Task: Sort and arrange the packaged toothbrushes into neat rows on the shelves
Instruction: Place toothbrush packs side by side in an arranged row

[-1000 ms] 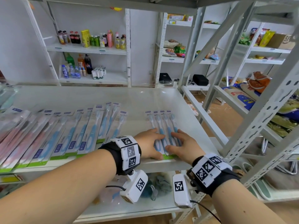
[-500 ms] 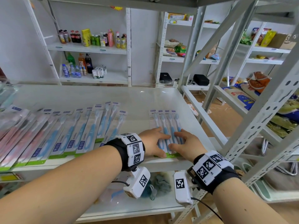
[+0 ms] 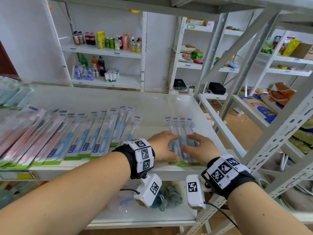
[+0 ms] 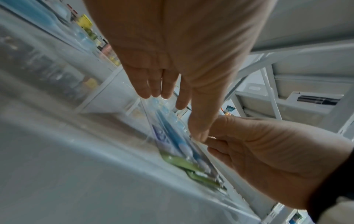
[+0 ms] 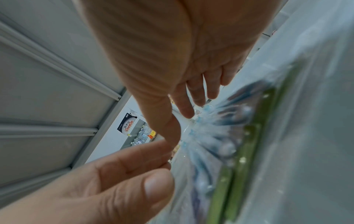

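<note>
Several blue packaged toothbrushes [image 3: 181,131] lie side by side near the right end of the white shelf [image 3: 152,106], green bottom edges at the front lip. My left hand [image 3: 162,146] rests on their left side with fingers spread. My right hand [image 3: 199,148] lies on their right side, thumbs nearly meeting. In the left wrist view the left hand [image 4: 172,75] has straight fingers, its thumb down on the packs [image 4: 172,141], with the right hand [image 4: 268,151] beside it. The right wrist view shows the right hand [image 5: 182,68] with its fingers on the blurred packs [image 5: 220,144].
A long row of blue packs [image 3: 94,138] and pink packs [image 3: 25,138] fills the shelf's left part. A bare stretch separates that row from the small group. Grey metal uprights [image 3: 279,141] stand close on the right. Bath sponges [image 3: 169,197] lie on the lower shelf.
Both hands have drawn closer together over the small group of packs, and the packs sit more tightly bunched. The long row on the left has not moved.
</note>
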Action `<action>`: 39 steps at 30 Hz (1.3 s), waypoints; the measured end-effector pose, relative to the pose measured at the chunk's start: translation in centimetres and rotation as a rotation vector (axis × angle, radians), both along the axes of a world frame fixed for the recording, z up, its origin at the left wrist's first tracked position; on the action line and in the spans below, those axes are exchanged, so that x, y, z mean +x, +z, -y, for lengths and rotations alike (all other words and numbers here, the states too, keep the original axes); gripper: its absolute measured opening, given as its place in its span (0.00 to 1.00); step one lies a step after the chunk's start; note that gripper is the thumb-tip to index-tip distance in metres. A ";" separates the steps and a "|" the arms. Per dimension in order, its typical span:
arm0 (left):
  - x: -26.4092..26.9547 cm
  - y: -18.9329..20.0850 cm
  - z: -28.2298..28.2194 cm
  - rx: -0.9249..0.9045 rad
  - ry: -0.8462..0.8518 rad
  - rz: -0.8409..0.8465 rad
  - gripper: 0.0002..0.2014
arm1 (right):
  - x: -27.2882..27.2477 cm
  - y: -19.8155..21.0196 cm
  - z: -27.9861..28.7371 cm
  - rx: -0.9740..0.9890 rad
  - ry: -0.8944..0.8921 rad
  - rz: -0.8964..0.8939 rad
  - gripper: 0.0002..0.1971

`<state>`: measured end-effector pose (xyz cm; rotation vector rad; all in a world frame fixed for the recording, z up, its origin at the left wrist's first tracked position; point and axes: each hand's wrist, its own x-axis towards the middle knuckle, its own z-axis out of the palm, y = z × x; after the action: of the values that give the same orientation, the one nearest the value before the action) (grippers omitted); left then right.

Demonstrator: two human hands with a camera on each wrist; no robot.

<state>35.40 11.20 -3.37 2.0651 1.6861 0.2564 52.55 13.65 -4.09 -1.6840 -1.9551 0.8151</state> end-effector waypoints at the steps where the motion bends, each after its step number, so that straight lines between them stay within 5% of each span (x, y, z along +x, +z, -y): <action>1: -0.5 0.2 0.2 0.026 0.028 0.024 0.37 | -0.5 0.3 0.0 0.005 0.013 -0.005 0.31; 9: -8.5 2.0 3.0 0.112 0.315 0.155 0.25 | -8.1 1.4 0.0 0.005 0.103 -0.077 0.27; 17: -16.8 1.8 7.0 0.031 0.598 0.042 0.25 | -16.3 1.3 0.7 -0.035 0.232 0.023 0.25; 26: -17.9 1.3 7.1 -0.086 0.608 -0.005 0.32 | -21.5 1.1 -0.2 -0.096 0.207 0.233 0.20; 39: -17.5 0.5 6.1 -0.172 0.540 -0.172 0.41 | -23.3 0.6 -0.8 -0.186 0.184 0.261 0.19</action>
<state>17.88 5.07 -2.89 1.5136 2.2654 0.0967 29.30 14.50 -3.51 -1.8131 -2.3004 0.9066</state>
